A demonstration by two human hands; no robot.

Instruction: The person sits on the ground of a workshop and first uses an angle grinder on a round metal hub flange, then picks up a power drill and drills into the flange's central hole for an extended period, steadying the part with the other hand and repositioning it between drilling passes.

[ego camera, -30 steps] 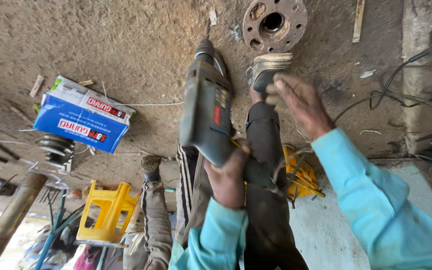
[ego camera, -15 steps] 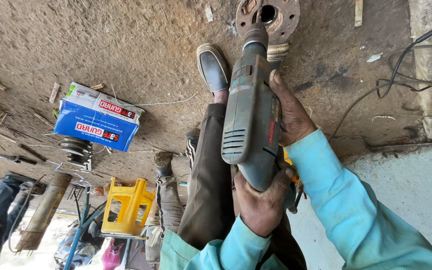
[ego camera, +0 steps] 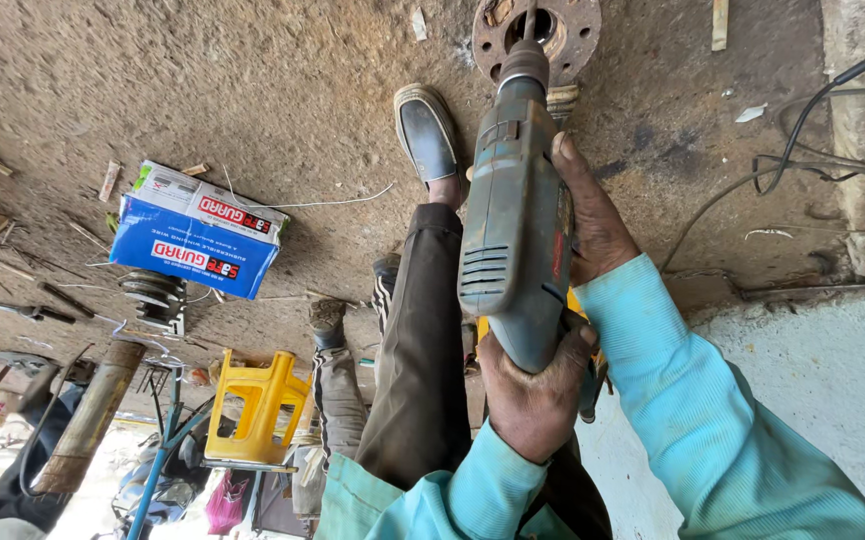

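Both hands grip the grey-blue power drill (ego camera: pixel 515 215): left hand (ego camera: pixel 536 400) wraps the handle, right hand (ego camera: pixel 593 225) clasps the body. Bit meets the rusty flange (ego camera: pixel 578 35) at the frame's upper edge; a shoe (ego camera: pixel 426 135) lies just left.

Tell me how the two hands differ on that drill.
The left hand wraps the drill's rear handle in a closed grip; the right hand lies along its side, fingers extended. The left hand sits nearer the camera, the right nearer the rusty flange. Both touch the drill and wear turquoise sleeves.
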